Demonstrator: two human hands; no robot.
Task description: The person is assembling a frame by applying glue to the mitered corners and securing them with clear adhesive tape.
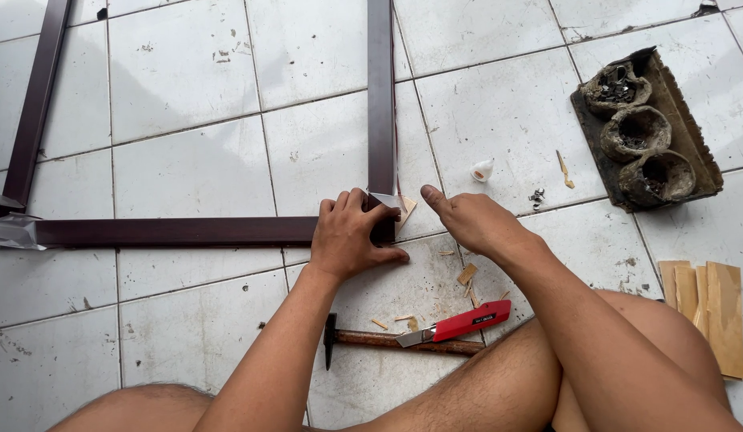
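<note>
- The frame point(179, 231) under the left hand point(351, 236) looks like dark brown metal or coated profile, smooth with a dull sheen.
- The floor point(187, 80) is white glazed tile, glossy but smudged.
- The utility knife point(461, 323) has a glossy red plastic body.
- The hammer point(391, 341) has a rusty, rough handle.
- The wood pieces point(711, 308) are pale, matt and raw.
- The tray point(647, 128) looks corroded and crusty.
</note>
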